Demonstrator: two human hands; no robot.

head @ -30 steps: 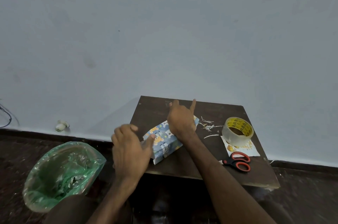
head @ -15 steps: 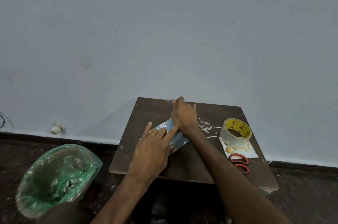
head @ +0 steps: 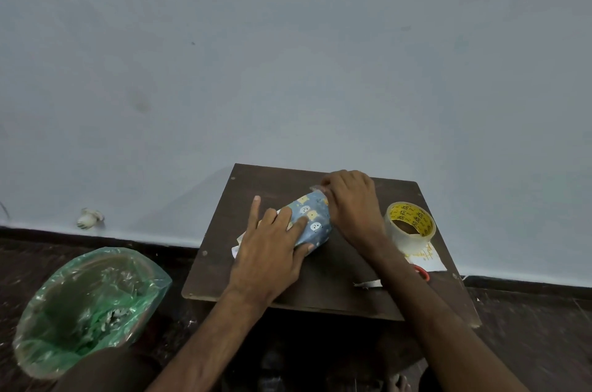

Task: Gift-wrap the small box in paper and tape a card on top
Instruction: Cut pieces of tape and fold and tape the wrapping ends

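The small box (head: 312,218), wrapped in blue paper with yellow and white figures, lies slantwise on the dark wooden table (head: 323,282). My left hand (head: 272,247) lies flat over its near end with fingers straight, pressing the paper down. My right hand (head: 352,202) is at the box's far end, its fingers curled over the paper fold there; a bit of clear tape seems to sit at the fingertips. A white card (head: 427,258) with yellow writing lies at the right, partly under the tape roll.
A clear tape roll (head: 410,225) with a yellow core stands at the table's right. Red scissors (head: 423,273) peek out behind my right forearm, with a paper scrap (head: 368,284) nearby. A green-lined bin (head: 86,305) stands on the floor at the left. The wall is close behind the table.
My left hand went from beside the box to flat on top of it. My right hand shifted to the box's far end and its fingers curled over the fold. The box turned a little.
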